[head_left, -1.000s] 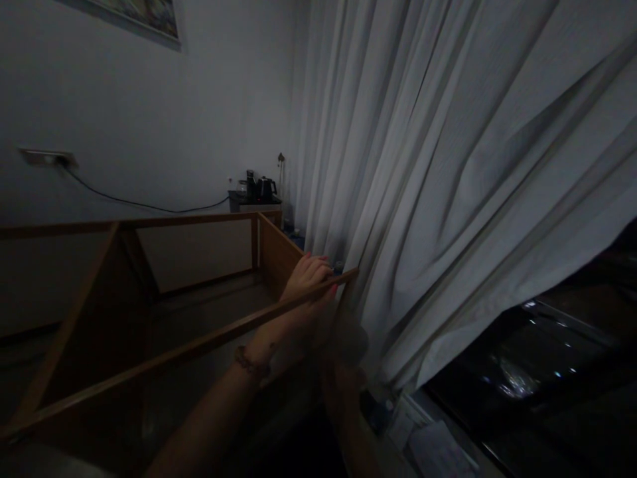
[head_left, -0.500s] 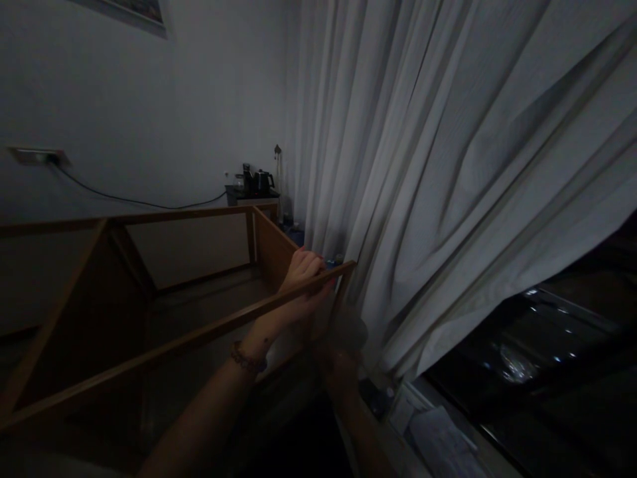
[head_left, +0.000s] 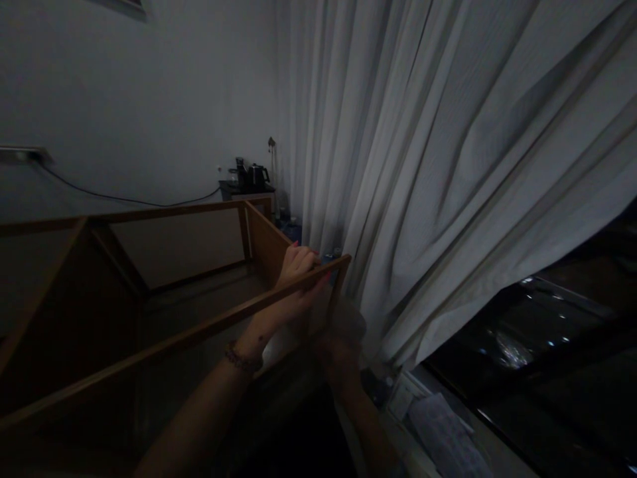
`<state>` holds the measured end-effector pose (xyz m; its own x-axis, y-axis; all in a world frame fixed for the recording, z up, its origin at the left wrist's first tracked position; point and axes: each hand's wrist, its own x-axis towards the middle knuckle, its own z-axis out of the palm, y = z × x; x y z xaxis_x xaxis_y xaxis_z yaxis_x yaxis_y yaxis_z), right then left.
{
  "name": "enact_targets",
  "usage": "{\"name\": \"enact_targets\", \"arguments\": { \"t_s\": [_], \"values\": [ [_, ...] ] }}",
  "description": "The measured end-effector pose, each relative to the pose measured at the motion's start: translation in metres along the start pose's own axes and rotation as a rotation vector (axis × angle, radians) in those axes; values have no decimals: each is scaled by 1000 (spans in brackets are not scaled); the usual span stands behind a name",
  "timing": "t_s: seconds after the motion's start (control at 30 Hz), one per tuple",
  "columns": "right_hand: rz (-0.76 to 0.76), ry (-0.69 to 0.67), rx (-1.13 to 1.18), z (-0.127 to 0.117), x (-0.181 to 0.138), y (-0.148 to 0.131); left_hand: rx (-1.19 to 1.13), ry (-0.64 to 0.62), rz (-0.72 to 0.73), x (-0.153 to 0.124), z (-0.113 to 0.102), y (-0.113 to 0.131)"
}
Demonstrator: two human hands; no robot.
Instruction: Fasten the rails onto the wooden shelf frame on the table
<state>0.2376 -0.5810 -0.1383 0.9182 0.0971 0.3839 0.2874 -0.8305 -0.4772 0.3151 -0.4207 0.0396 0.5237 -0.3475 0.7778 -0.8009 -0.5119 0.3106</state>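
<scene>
A brown wooden frame, like a cabinet or shelf unit with panels (head_left: 269, 232), extends from the left to just in front of me. My left hand (head_left: 294, 263), with a bracelet on the wrist, is closed around its near top rail (head_left: 239, 315) close to the right corner. Fingers show above the rail and the thumb side below it. Lower down, outside the corner post, my right hand (head_left: 338, 362) is closed on a pale, cloth-like thing (head_left: 350, 322). Dim light and blur hide the right fingers' detail.
A long white curtain (head_left: 398, 166) hangs close on the right. Behind the frame, a black kettle (head_left: 257, 175) stands on a small cabinet (head_left: 249, 192). A cord (head_left: 119, 200) runs along the wall. Grey fabric (head_left: 445, 431) lies at lower right, beside dark glass (head_left: 527, 332).
The view has shifted slightly, so the frame and wall things sit a little further left. My left hand keeps its place on the rail; my right hand stays beside the corner post.
</scene>
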Motion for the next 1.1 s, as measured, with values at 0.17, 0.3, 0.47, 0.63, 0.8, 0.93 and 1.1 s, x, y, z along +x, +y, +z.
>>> {"name": "enact_targets", "arguments": {
  "t_s": [0.17, 0.3, 0.47, 0.63, 0.8, 0.93, 1.1],
  "values": [
    [-24, -34, -6, 0, 7, 1, -7, 13, 1, -1, 2, 0],
    [-58, -68, -14, -1, 13, 2, -16, 26, 28, -3, 4, -3],
    [-89, -105, -14, -4, 17, 7, -43, 12, 49, -3, 3, -5],
    [-90, -127, -30, -5, 20, 9, -33, 6, 43, -2, 3, -5],
    [-96, -169, -50, -3, 17, 5, -28, 31, 73, -3, 6, -8],
    [-84, -170, -49, -7, 15, 4, -19, 73, 94, -4, 10, -13],
    [-49, -143, -56, -9, 15, 4, -6, 73, 101, -6, 13, -16]
  ]
}}
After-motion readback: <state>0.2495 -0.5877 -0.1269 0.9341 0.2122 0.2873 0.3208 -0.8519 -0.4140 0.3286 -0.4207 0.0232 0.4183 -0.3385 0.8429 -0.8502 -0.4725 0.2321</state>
